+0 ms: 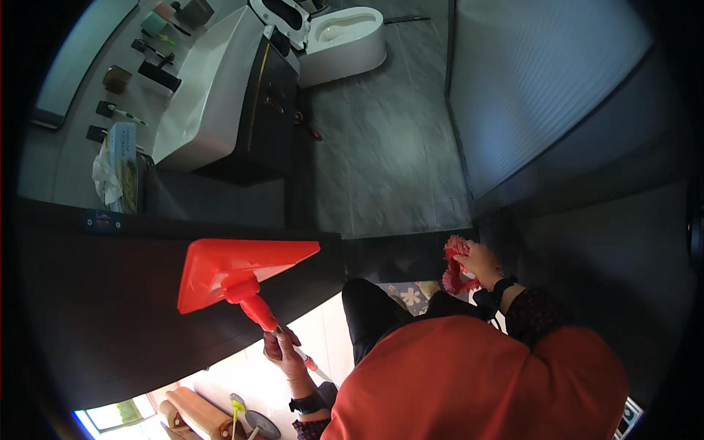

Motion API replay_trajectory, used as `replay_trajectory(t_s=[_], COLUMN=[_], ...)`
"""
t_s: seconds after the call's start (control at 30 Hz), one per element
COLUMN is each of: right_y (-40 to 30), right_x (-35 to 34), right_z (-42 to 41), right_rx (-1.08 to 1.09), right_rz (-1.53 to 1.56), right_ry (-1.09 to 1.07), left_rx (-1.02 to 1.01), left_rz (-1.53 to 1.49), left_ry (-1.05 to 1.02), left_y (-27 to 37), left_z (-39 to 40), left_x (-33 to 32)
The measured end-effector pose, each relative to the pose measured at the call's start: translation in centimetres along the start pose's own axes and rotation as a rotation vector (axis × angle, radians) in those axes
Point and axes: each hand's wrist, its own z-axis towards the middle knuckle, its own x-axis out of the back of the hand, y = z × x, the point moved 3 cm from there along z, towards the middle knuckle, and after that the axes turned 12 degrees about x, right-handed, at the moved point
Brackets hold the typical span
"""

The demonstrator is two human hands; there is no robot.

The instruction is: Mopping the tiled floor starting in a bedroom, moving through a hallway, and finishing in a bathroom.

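Observation:
My left hand [283, 352] grips the pole of a red triangular flat mop head [220, 269], just below its red plastic joint. The bare head is raised in front of a dark door panel or wall. My right hand [479, 265] holds a pink-red chenille mop pad [457, 267], bunched up, low by the dark doorway threshold [396, 258]. Part of the pad is hidden behind the fingers.
Beyond the threshold lies a grey tiled floor [390, 154]. A white washbasin [203, 99] on a dark cabinet [267, 104] stands left, a toilet [344, 44] behind it. A ribbed glass screen [539, 82] is right. A patterned mat [410, 294] lies by my legs.

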Motion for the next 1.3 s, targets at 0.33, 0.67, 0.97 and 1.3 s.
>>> replay_trajectory(t_s=[0.33,0.67,0.97,1.3], right_y=[-4.2,-16.5,-26.7,-27.4], right_x=[1.3,8.1,16.0,21.8], right_z=[2.2,7.0,11.6,16.5], right_rx=[-0.022,-0.06,0.081,0.1], right_rz=[-0.05,-0.16,-0.129,-0.093], right_ry=[0.061,-0.036,0.076,0.28], left_rx=[0.176,0.293,0.336,0.383], left_rz=[0.026,0.086,-0.161,-0.256], left_ry=[-0.075,-0.318,-0.351,-0.375], left_y=[-3.4,0.1,9.3,10.3], left_z=[6.6,13.3,16.4,17.8], left_x=[0.0,-2.4,-2.7,-2.8])
